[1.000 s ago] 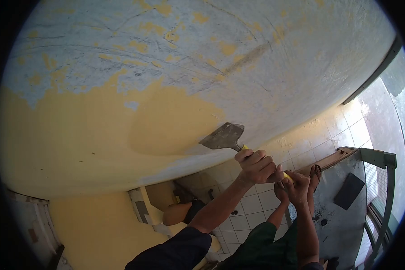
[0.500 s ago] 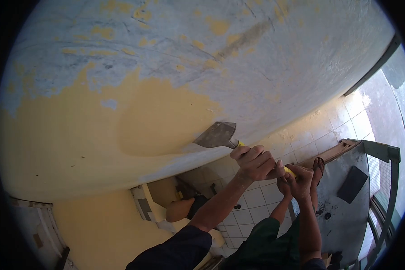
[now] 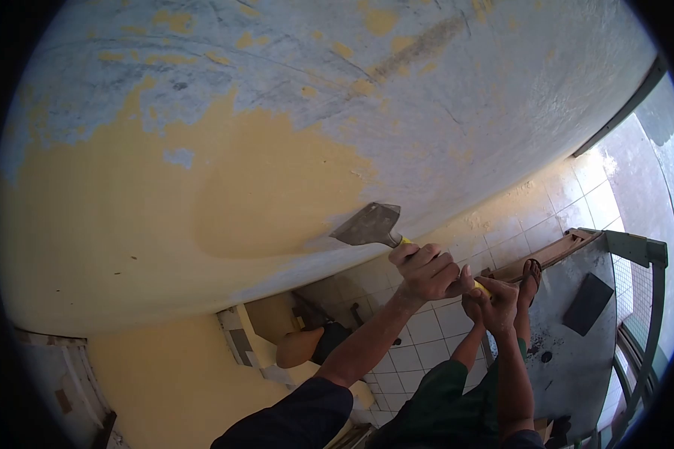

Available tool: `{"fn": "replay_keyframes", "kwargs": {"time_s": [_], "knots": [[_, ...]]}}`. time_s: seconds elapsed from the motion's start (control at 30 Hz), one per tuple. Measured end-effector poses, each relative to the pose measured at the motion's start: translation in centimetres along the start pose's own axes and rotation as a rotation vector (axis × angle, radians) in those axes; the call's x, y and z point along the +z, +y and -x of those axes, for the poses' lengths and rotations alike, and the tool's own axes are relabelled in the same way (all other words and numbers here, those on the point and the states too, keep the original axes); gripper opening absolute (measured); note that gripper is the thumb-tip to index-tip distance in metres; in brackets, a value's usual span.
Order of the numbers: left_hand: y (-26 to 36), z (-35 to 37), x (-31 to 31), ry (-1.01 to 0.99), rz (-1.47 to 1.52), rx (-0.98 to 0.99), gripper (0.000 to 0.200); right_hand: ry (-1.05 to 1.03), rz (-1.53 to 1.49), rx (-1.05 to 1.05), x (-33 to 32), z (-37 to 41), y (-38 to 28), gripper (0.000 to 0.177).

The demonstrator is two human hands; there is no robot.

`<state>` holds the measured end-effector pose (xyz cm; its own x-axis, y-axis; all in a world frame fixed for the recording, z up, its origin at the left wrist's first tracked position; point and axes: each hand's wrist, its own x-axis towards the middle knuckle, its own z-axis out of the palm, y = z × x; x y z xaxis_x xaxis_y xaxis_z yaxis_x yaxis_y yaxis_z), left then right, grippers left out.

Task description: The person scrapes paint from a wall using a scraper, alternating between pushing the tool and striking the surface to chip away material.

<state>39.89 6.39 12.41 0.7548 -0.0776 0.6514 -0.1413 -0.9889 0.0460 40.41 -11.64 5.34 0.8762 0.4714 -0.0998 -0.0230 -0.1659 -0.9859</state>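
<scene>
A scraper with a wide grey metal blade and a yellow handle is held in both hands. My left hand is wrapped round the handle close behind the blade. Farther back, my right hand grips the handle's rear part. The blade's edge lies at the wall, where yellow paint borders a bare grey-white area. Fingers cover most of the handle.
Below are white floor tiles with dust along the wall's foot. A sandalled foot stands at a wooden plank beside a grey metal platform. A dark flat rectangular piece lies on it, next to a green frame.
The scraper and both hands have shifted slightly, with the blade a little farther right in view. Wall markings sit somewhat higher in view. Both hands keep their hold.
</scene>
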Motion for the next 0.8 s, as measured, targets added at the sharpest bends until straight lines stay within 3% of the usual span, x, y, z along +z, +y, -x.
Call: {"fn": "replay_keyframes", "kwargs": {"time_s": [0.53,0.7,0.8], "knots": [[0.0,0.0,-1.3,-0.054,-0.007,0.022,0.038,-0.035,-0.14,0.19,0.8,1.1,-0.2,0.027],[0.1,-0.3,-1.4,-0.062,-0.001,0.008,0.037,-0.025,-0.068,0.062,0.8,1.2,-0.7,0.024],[-0.1,0.0,-1.3,-0.077,-0.04,0.036,0.036,-0.035,-0.121,0.177,1.1,1.2,-0.9,0.023]]}}
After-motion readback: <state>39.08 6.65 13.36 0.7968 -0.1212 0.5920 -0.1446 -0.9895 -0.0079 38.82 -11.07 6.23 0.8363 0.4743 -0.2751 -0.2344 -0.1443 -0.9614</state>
